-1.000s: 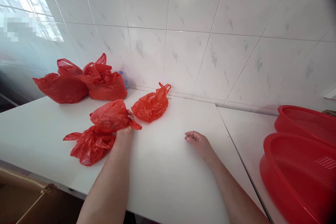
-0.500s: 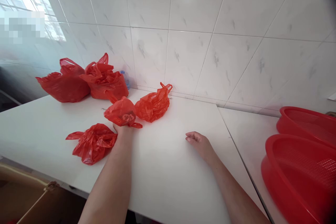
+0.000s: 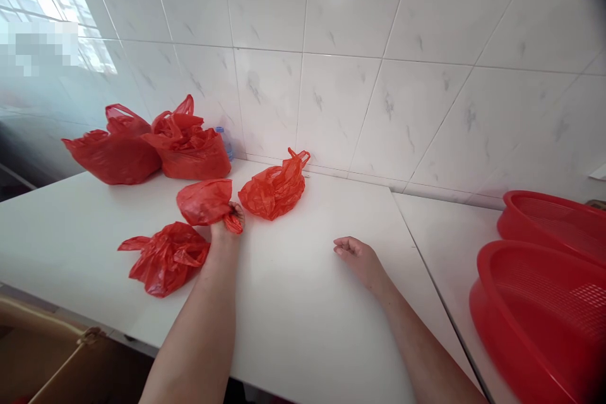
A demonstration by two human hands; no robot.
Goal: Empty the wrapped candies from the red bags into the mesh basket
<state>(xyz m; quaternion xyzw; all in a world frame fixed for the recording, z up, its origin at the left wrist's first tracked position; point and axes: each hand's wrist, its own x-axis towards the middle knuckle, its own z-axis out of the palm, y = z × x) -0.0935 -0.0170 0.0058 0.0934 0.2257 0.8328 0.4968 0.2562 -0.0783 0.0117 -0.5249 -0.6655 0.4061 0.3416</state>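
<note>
My left hand (image 3: 236, 214) is closed round the gathered end of a small red plastic bag (image 3: 203, 202). The bag's filled part bulges out to the left of the hand, over the white table; its contents are hidden. Just right of this hand lies a crumpled red bag with upright handles (image 3: 274, 192). Another crumpled red bag (image 3: 168, 259) is on the table beside my left forearm. My right hand (image 3: 357, 257) rests low over the bare tabletop, fingers loosely bent, with a small gap to the thumb and nothing visible in it.
Two fuller red bags (image 3: 116, 154) stand at the back left, with a clear blue-tinted bottle (image 3: 226, 144) behind them. Red mesh baskets (image 3: 492, 265) occupy the right side. A tiled wall (image 3: 345, 107) borders the back; an open cardboard box (image 3: 42, 322) sits below the front left edge.
The bag in my left hand has turned: its bulk has swung left, and fingers now show around its gathered end. My right hand has stayed in place.
</note>
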